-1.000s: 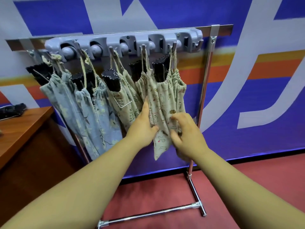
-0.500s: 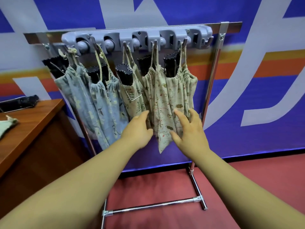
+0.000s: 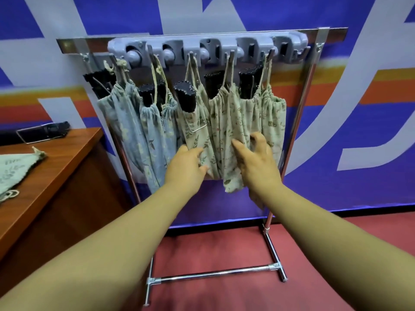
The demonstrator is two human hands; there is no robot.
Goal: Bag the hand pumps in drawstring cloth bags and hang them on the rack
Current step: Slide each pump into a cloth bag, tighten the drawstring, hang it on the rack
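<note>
Several drawstring bags hang by their cords from the grey hook bar (image 3: 224, 44) of the chrome rack (image 3: 299, 122). The blue floral bags (image 3: 128, 122) are on the left and the beige floral bags (image 3: 233, 117) on the right. A black pump handle (image 3: 185, 95) sticks out of each bag's top. My left hand (image 3: 185, 169) touches the lower part of a beige bag (image 3: 193, 131). My right hand (image 3: 257, 164) rests loosely curled fingers on the fabric of the rightmost beige bags (image 3: 272, 117). Neither hand plainly grips anything.
A wooden table (image 3: 67, 158) stands at the left. A pale green cloth bag (image 3: 15, 169) lies on it, and a black pump (image 3: 42, 131) lies at its far edge. The rack's base bar (image 3: 213, 274) lies on the red floor. A blue banner wall is behind.
One second ago both hands gripped the hanging beige bag; they let go and now only rest on the fabric. The view has shifted left, so more of the table and its bag show.
</note>
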